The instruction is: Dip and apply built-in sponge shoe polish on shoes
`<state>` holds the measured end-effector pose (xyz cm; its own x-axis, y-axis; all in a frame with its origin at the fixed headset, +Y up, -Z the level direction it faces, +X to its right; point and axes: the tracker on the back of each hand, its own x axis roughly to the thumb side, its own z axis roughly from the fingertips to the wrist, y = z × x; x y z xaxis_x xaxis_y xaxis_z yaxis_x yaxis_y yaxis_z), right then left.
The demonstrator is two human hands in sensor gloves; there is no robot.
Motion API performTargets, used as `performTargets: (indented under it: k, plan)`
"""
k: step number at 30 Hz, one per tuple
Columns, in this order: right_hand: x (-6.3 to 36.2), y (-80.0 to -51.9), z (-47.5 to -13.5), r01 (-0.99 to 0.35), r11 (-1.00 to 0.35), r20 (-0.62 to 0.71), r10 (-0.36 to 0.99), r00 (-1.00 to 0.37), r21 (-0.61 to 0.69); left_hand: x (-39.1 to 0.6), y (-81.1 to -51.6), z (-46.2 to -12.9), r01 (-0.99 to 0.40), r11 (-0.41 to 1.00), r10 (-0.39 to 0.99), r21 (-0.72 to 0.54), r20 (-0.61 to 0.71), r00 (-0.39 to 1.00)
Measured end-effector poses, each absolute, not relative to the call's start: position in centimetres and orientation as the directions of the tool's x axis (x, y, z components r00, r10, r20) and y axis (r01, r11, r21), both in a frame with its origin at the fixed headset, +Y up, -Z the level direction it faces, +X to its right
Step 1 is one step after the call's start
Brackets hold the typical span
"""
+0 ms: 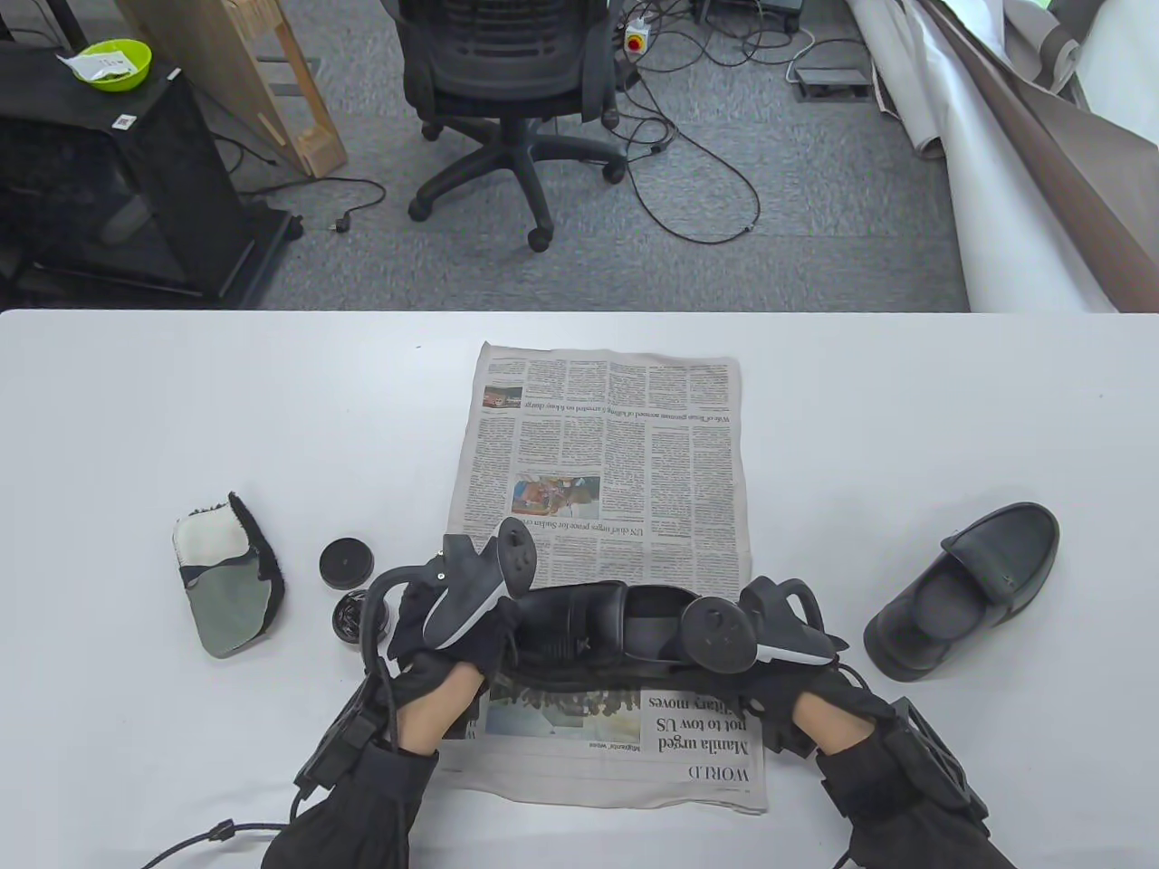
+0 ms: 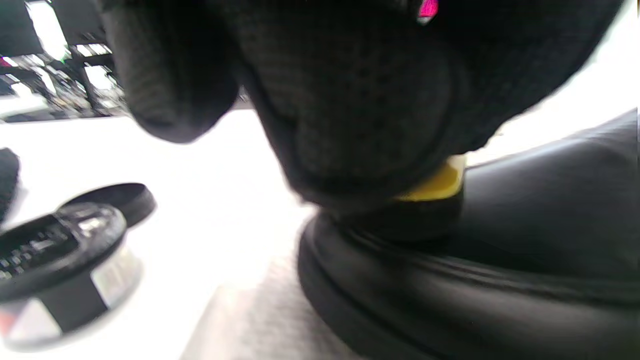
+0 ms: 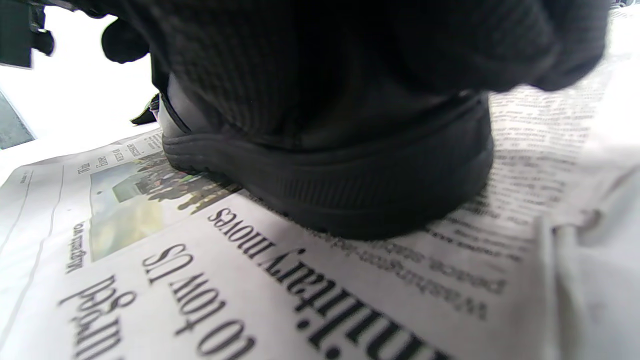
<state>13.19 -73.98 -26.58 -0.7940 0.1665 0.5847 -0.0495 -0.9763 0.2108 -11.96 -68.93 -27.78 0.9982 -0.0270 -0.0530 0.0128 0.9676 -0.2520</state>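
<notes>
Yellow sponge (image 2: 440, 182), pinched in my left hand (image 1: 462, 634), pressed on shoe (image 1: 598, 634) lying on newspaper (image 1: 607, 453), lower centre; right hand (image 1: 770, 652) gripped heel. Tin (image 2: 55, 260) open; application underway, 2nd shoe (image 1: 969, 588) at right prob. untouched.

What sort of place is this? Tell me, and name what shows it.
Probably an office or lab workroom: a white table on grey carpet, a swivel office chair behind it, and loose cables trailing across the floor. A newspaper covers the table for shoe polishing.
</notes>
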Motion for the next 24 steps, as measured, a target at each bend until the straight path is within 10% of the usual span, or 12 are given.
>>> performTargets:
  k: [8, 24]
  plan:
    - [13.2, -74.0, -26.6, -0.049, -0.975, 0.584, 0.169, -0.794, 0.215, -8.0, -68.5, -25.0, -0.167, 0.944, 0.213, -0.286, 0.138, 0.967]
    - [13.2, -74.1, -26.8, -0.058, -0.972, 0.598, 0.187, -0.779, 0.229, -6.0, -69.2, -27.0, -0.152, 0.985, 0.138, 0.078, 0.159, 0.978]
